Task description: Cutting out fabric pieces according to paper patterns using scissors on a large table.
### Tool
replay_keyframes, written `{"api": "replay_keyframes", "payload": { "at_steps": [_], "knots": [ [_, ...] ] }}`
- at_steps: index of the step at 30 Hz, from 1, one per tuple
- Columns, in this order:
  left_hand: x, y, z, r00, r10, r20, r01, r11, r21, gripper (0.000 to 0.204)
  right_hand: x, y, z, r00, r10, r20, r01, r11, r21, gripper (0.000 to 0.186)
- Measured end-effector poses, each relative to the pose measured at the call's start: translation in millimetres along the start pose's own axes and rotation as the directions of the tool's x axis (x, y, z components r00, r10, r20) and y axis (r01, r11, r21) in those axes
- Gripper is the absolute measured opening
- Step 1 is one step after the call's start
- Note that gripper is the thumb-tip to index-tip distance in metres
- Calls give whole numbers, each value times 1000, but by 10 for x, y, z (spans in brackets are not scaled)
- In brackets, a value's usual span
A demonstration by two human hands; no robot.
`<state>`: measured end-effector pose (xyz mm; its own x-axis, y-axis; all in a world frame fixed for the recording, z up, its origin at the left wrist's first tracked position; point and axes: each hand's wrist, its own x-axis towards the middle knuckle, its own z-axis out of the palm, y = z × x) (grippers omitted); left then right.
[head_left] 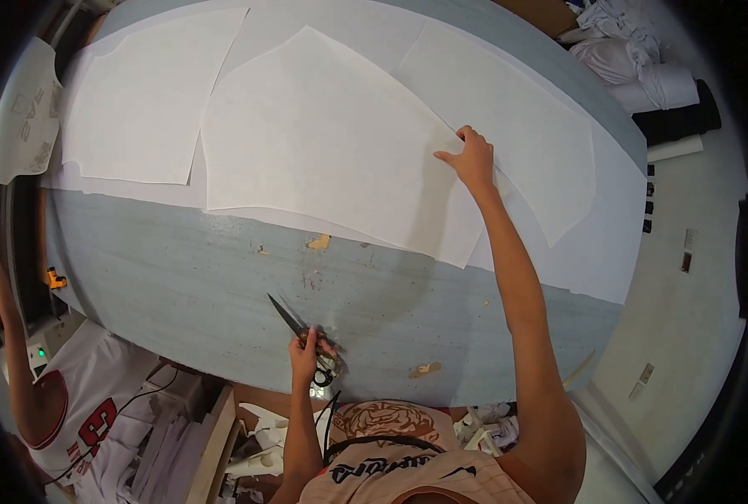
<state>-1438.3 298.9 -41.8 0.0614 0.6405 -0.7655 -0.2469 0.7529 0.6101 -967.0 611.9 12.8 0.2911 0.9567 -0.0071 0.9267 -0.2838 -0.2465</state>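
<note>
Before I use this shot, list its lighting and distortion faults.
Head view: the table bows toward the rim, and the corners go black; head view: a soft shadow falls across the middle paper sheet and the table, left of the right forearm; head view: white paper on white leaves some edges faint.

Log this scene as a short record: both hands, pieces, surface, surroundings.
Left hand: holds dark-bladed metal scissors, tips pointing up-left in the picture
Right hand: at the right edge of the large, white, angular middle panel, thumb spread from fingers
Other pieces: flat white left panel; flat white right panel
Panel material: paper or fabric, unclear
Surface: blue-grey worktable, chipped in spots
Nearby: co-worker in white-and-red top, lower left
</note>
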Motion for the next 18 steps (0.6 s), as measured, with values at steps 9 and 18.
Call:
{"api": "replay_keyframes", "payload": {
  "at_steps": [9,18],
  "knots": [
    [-37,-19,10,1000,0,-5,1,998,65,35,-28,31,35,1000,13,-3,-13,1000,-12,60],
    [-28,41,64,999,13,32,-14,1000,21,34,2,166,258,980,-35,-196,32,999,-15,72]
  ]
}}
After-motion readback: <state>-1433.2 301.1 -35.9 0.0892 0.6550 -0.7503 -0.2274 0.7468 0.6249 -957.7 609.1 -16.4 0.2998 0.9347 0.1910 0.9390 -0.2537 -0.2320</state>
